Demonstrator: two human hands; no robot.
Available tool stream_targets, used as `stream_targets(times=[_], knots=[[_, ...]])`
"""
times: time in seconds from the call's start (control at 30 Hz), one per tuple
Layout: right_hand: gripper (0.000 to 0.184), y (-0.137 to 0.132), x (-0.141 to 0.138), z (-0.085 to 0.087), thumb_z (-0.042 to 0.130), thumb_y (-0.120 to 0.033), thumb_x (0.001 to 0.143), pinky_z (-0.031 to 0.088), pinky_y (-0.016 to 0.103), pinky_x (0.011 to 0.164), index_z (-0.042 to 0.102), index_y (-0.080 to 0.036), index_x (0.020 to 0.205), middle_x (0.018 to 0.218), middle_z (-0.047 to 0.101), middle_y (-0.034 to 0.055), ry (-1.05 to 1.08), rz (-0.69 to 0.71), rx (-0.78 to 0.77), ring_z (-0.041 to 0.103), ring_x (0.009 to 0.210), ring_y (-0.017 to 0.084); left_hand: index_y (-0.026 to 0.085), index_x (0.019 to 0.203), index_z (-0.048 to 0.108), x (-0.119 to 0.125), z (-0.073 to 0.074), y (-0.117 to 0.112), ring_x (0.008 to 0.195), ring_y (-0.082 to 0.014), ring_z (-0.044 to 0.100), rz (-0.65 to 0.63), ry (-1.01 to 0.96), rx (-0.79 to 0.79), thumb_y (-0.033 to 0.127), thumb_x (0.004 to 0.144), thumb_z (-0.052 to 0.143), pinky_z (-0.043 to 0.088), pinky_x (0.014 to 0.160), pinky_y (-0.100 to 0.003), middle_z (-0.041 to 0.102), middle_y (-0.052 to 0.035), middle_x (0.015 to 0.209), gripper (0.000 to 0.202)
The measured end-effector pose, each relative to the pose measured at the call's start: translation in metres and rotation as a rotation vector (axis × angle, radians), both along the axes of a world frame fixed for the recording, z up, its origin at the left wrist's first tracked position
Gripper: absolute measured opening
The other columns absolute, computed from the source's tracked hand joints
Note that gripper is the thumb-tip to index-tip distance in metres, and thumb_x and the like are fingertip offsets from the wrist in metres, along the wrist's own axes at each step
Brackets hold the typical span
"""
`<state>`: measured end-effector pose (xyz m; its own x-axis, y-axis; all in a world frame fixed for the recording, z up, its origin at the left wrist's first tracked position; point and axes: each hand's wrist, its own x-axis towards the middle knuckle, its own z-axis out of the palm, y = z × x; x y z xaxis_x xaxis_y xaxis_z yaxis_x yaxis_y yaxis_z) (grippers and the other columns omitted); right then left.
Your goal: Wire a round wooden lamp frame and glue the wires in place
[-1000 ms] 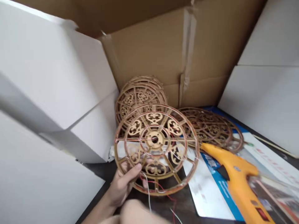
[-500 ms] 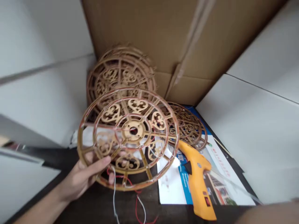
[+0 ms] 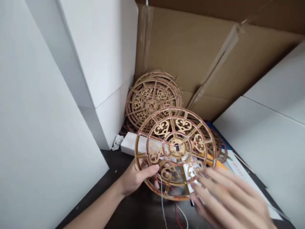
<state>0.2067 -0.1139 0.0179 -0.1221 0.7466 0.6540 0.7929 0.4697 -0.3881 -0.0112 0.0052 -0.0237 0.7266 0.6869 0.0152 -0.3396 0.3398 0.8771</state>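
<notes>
My left hand (image 3: 138, 178) is shut on the lower left rim of a round laser-cut wooden frame (image 3: 177, 148), which has heart-shaped scrollwork and thin red wire along its rings. My right hand (image 3: 226, 197) is blurred, with fingers spread, just over the frame's lower right rim. I cannot tell whether it touches the rim. Red and white wires (image 3: 164, 203) hang below the frame. Behind it leans a stack of similar wooden frames (image 3: 152, 98). Another stack (image 3: 220, 149) and a yellow glue gun (image 3: 214, 163) are mostly hidden behind the held frame.
White foam boards (image 3: 47, 111) stand at the left and right, with a cardboard box wall (image 3: 186, 57) behind. A small white block (image 3: 130, 143) and crumpled tissue (image 3: 116, 142) lie on the dark tabletop (image 3: 114, 168). A printed sheet (image 3: 245, 181) lies at the right.
My right hand has come in over the frame's lower right rim. The view has swung, and the frame now covers most of the glue gun. My left hand keeps hold of the frame.
</notes>
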Motion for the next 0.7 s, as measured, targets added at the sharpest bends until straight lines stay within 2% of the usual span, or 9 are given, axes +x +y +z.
stream_targets(times=[0.07,0.13,0.23,0.33,0.4,0.5,0.6,0.7], knots=[[0.032,0.014,0.008,0.005,0.074,-0.015,0.081,0.049,0.040,0.092,0.066,-0.024,0.111,0.097,0.071,0.0032,-0.257,-0.083,0.192,0.063,0.096,0.024,0.020,0.107,0.077,0.001,0.001,0.000,0.060,-0.0117,0.065,-0.015,0.000,-0.004,0.037,0.086,0.075,0.058,0.054,-0.022,0.074,-0.0119,0.105,0.028],[0.029,0.023,0.014,0.004,0.066,-0.017,0.086,0.049,0.045,0.090,0.061,-0.019,0.115,0.104,0.066,0.0102,-0.304,-0.233,0.253,0.060,0.099,0.027,0.019,0.107,0.077,0.001,0.000,0.000,0.059,-0.0127,0.065,-0.013,0.017,-0.011,0.037,0.086,0.075,0.058,0.053,-0.024,0.074,-0.0127,0.106,0.028],[0.032,0.026,0.018,-0.005,0.061,-0.025,0.091,0.045,0.054,0.095,0.056,-0.017,0.121,0.114,0.060,0.0159,-0.229,-0.424,0.222,0.055,0.111,0.032,0.021,0.110,0.077,0.000,-0.001,-0.002,0.061,-0.0144,0.066,-0.002,0.044,-0.022,0.035,0.086,0.074,0.059,0.052,-0.025,0.074,-0.0121,0.105,0.028],[0.041,0.021,0.021,-0.014,0.059,-0.033,0.094,0.046,0.056,0.099,0.051,-0.016,0.129,0.125,0.052,0.0184,0.011,-0.513,0.097,0.051,0.119,0.033,0.022,0.109,0.077,0.002,0.001,-0.004,0.068,-0.0178,0.067,0.014,0.056,-0.009,0.033,0.085,0.075,0.059,0.052,-0.025,0.075,-0.0112,0.100,0.026],[0.046,0.018,0.024,-0.017,0.060,-0.038,0.093,0.048,0.055,0.099,0.049,-0.016,0.132,0.130,0.048,0.0188,0.147,-0.524,0.046,0.049,0.124,0.033,0.021,0.107,0.077,0.003,0.004,-0.006,0.069,-0.0188,0.067,0.027,0.061,0.007,0.034,0.084,0.076,0.059,0.051,-0.025,0.075,-0.0116,0.098,0.026],[0.055,0.019,0.029,-0.023,0.066,-0.043,0.089,0.043,0.057,0.107,0.046,-0.018,0.134,0.134,0.049,0.0172,0.301,-0.534,0.019,0.049,0.128,0.033,0.020,0.102,0.078,0.005,0.007,-0.007,0.061,-0.0152,0.064,0.049,0.061,0.018,0.035,0.082,0.077,0.057,0.049,-0.024,0.075,-0.0115,0.099,0.025],[0.060,0.022,0.031,-0.028,0.065,-0.049,0.090,0.050,0.051,0.104,0.040,-0.024,0.139,0.133,0.057,0.0133,0.691,-0.361,-0.189,0.058,0.122,0.028,0.019,0.098,0.078,0.004,0.008,-0.004,0.056,-0.0135,0.062,0.071,0.080,0.021,0.035,0.081,0.076,0.055,0.048,-0.024,0.076,-0.0106,0.095,0.023],[0.051,0.026,0.029,-0.031,0.064,-0.054,0.090,0.059,0.045,0.090,0.050,-0.026,0.131,0.118,0.068,0.0091,0.964,-0.205,-0.440,0.067,0.109,0.026,0.017,0.096,0.076,0.003,0.007,-0.002,0.056,-0.0145,0.063,0.100,0.109,0.020,0.033,0.079,0.077,0.055,0.048,-0.025,0.076,-0.0096,0.088,0.023]])
